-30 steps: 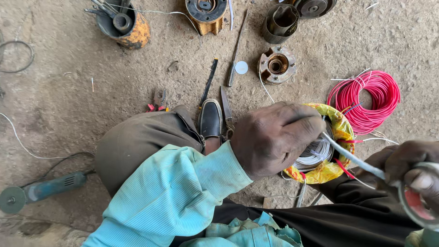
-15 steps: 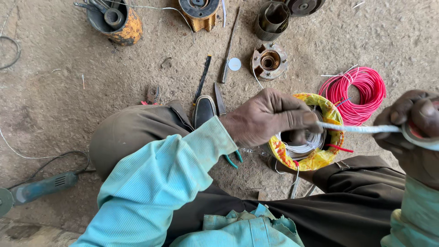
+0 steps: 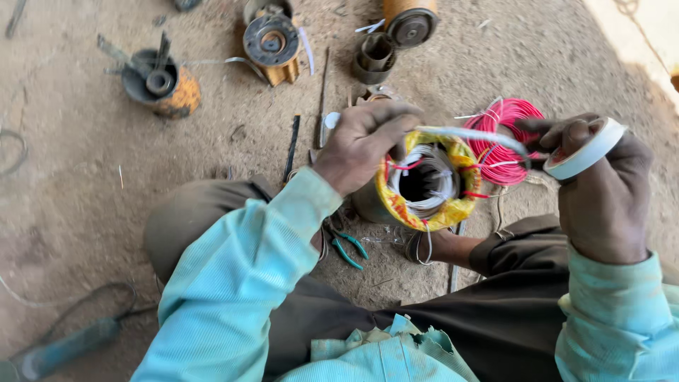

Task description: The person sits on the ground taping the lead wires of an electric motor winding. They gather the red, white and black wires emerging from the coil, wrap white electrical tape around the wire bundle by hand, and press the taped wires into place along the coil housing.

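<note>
Here, tape strip: one white strip (image 3: 472, 134) runs almost level from left to right, its long axis across the scene, just above the open mouth of the stator.
Left hand: the left hand (image 3: 361, 145) holds the left end of the strip; its fingers are curled and pinch that end over the far-left rim of the stator.
Right hand: the right hand (image 3: 601, 191) is at the right; its fingers are closed around one white tape roll (image 3: 585, 150), from which the strip comes.
Nearer hand: the left hand touches the stator rim; the right hand stays apart from it, to the right.
Stator: one motor stator (image 3: 423, 185) with yellow insulation and grey-white windings stands between the person's legs, its opening facing up.
Red wire: one coil of red wire (image 3: 511, 134) lies on the floor just beyond the stator, to the far right.
Pliers: one pair of green-handled pliers (image 3: 348, 247) lies near the left knee.
Floor: the dusty floor (image 3: 85, 191) carries about four round motor parts at the far side.
</note>
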